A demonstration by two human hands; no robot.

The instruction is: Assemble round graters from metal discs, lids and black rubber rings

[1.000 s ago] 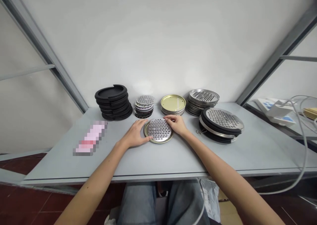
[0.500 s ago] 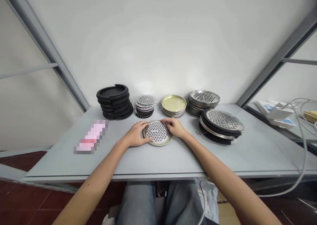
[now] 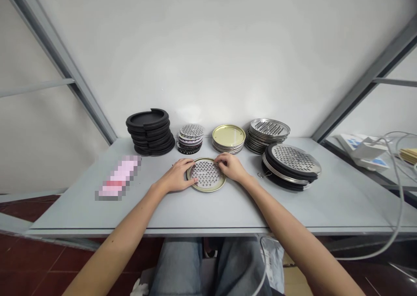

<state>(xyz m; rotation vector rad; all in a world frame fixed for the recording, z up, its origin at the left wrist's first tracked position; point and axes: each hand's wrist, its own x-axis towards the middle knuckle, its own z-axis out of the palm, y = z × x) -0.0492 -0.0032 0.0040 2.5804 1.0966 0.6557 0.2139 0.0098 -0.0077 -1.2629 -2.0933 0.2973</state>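
Note:
A round gold-coloured metal dish (image 3: 210,190) lies on the table, with a pale disc (image 3: 206,174) covered in small dark marks inside its rim. Around the dish's left side curve the fingers and thumb of my left hand (image 3: 177,175), the thumb reaching over the rim near the disc. My right hand (image 3: 232,166) has its fingertips bent together at the upper right edge of the disc and dish. Behind them stand a stack of small patterned discs (image 3: 191,131) and a stack of gold dishes (image 3: 228,135).
Black rings (image 3: 150,133) are stacked at the back left, silver slotted discs (image 3: 267,128) at the back right. Nearer on the right sits a black-rimmed assembly (image 3: 293,159) with a wire loop. A blurred pink item (image 3: 120,176) lies left. A white cable (image 3: 400,209) hangs at far right.
The marks on the disc sit at a different angle, so it looks turned within the dish. My left thumb has drawn back slightly towards the rim. My right fingers are more curled.

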